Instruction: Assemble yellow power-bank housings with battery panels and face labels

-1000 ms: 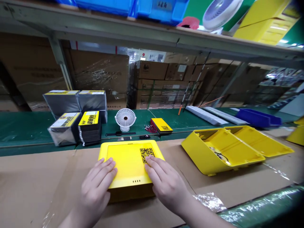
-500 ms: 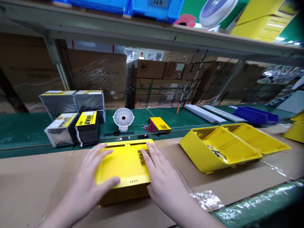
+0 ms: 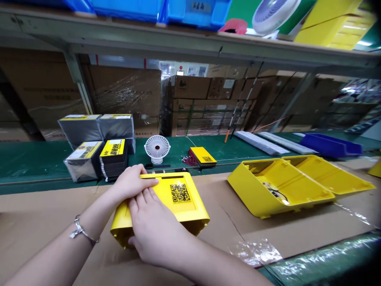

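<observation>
A yellow plastic case (image 3: 193,198) with a black QR code on its top lies in front of me, and its near side shows a dark hollow. My left hand (image 3: 131,183) is at the case's far left corner, thumb on the top and the other fingers bent over the far edge, partly hidden. Just below it, my right hand (image 3: 154,226) grips the near left part, fingers on the top and thumb at the lower edge. The two hands touch or overlap. A silver bracelet (image 3: 81,230) circles my left wrist.
To the right lies an opened yellow case (image 3: 253,194) with wiring inside. Behind stand a white fan (image 3: 157,147), a small yellow box (image 3: 204,155), stacked black-and-yellow packs (image 3: 113,157) and a blue bin (image 3: 330,145). A shelf (image 3: 178,43) crosses overhead.
My right hand has moved left from the case's right side to its near left part. My left hand has moved to the far left corner. The case has turned and tipped, showing its hollow.
</observation>
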### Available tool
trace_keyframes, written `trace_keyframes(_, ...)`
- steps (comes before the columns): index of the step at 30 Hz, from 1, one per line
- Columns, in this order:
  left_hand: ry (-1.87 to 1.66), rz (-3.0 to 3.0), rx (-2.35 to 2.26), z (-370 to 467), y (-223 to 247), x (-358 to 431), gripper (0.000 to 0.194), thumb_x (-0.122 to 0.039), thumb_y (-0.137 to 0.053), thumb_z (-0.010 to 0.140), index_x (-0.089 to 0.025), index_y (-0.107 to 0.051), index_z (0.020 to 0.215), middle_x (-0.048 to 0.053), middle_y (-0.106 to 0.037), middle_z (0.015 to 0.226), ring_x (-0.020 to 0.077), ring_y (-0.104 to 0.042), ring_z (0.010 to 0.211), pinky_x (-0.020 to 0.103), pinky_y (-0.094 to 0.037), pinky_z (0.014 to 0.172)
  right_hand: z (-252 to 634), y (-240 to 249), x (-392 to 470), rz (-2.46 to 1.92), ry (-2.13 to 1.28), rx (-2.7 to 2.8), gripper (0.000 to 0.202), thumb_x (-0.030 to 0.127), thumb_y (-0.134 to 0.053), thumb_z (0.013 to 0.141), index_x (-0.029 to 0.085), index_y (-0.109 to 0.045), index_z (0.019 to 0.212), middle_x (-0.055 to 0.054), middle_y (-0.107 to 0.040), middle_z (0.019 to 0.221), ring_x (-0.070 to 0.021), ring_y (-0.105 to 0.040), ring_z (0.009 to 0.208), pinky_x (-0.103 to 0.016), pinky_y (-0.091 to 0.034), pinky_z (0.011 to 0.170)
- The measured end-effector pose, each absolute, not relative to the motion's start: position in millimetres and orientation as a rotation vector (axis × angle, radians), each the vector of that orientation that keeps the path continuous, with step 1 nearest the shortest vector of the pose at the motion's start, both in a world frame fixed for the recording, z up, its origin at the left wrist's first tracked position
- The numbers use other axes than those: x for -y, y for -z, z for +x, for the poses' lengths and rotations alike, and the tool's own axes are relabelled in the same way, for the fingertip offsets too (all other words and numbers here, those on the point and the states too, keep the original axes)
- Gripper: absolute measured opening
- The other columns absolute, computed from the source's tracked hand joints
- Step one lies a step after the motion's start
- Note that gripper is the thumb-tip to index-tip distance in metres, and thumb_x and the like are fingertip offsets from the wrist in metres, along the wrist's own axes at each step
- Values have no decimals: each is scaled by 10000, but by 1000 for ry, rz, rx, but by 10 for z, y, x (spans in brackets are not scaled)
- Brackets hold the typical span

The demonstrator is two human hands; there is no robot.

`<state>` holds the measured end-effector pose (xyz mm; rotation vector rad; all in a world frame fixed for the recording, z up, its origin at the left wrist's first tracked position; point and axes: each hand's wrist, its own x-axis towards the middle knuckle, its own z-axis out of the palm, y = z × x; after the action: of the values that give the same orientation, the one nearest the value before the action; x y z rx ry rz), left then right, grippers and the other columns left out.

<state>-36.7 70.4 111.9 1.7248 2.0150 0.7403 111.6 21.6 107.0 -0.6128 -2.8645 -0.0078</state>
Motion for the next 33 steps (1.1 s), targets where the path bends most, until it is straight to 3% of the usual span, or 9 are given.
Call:
trace_keyframes(2, -734, 1697, -2004, -369, -1127, -720, 464, -616, -689, 547, -209, -537, 712, 37, -640, 747, 251, -580, 722, 317, -391, 576, 1138, -1099, -215, -544, -76, 2824, 823, 366, -691, 742, -57, -339, 1354, -287, -344, 1370, -408, -252, 1304, -509, -183, 1123)
trace_keyframes(5, -789, 1669, -1931, -401, -1101, -700, 393, -548, -686, 597, -211, -544, 741, 16, -645, 739, 235, -594, 727, 306, -411, 589, 1259, -1175, -241, -395, -361, 2765, 777, 367, -697, 769, 49, -346, 1385, -195, -333, 1419, -306, -272, 1326, -410, -219, 1132)
trace_keyframes(9, -910, 1629, -1788, -483, -1022, -591, 290, -433, -640, 696, -225, -589, 891, 6, -668, 937, 210, -612, 889, 300, -457, 754, 1481, -1249, -439, -340, -809, 2596, 285, 353, -598, 874, 229, -636, 1128, -26, -642, 1129, -167, -564, 1084, -279, -423, 984)
trace_keyframes(11, -962, 1593, -1746, -516, -992, -533, 318, -410, -624, 721, -232, -599, 983, 20, -645, 1068, 216, -590, 995, 308, -451, 836, 1596, -1233, -644, -588, -763, 2382, 192, 294, -568, 888, 244, -670, 1042, -2, -673, 1039, -152, -602, 993, -279, -459, 924)
trace_keyframes(14, -1014, 1516, -1720, -533, -978, -485, 365, -407, -621, 730, -223, -607, 1045, 52, -619, 1144, 245, -571, 1051, 343, -449, 877, 1758, -1130, -1008, -1023, -618, 2146, 375, 287, -683, 775, 230, -617, 1140, -46, -580, 1216, -232, -518, 1128, -405, -385, 1017)
trace_keyframes(16, -1038, 1465, -1698, -532, -977, -479, 360, -397, -631, 728, -215, -623, 1038, 64, -624, 1137, 257, -581, 1038, 365, -452, 886, 1844, -1032, -1204, -1171, -770, 2123, 456, 325, -702, 747, 223, -589, 1177, -69, -556, 1242, -264, -516, 1129, -452, -390, 1008)
trace_keyframes(21, -1096, 1323, -1565, -561, -922, -493, 394, -395, -645, 726, -220, -629, 1079, 76, -637, 1130, 261, -613, 998, 380, -480, 870, 1933, -835, -1384, -1039, -1369, 1896, 410, 317, -671, 762, 233, -573, 1152, -64, -611, 1150, -236, -612, 987, -394, -509, 871)
trace_keyframes(25, -1146, 1191, -1464, -591, -870, -486, 459, -400, -672, 701, -206, -620, 1114, 100, -636, 1137, 266, -632, 971, 380, -504, 844, 1934, -767, -1396, -915, -1636, 1683, 444, 304, -695, 734, 224, -558, 1148, -76, -637, 1097, -231, -646, 908, -379, -539, 803)
trace_keyframes(33, -1210, 979, -1402, -558, -904, -499, 502, -362, -728, 617, -170, -641, 1073, 126, -666, 1076, 286, -660, 891, 406, -528, 806, 1887, -727, -1426, -970, -1553, 1631, 369, 261, -642, 720, 195, -611, 1082, -74, -655, 1037, -224, -644, 892, -365, -543, 783)
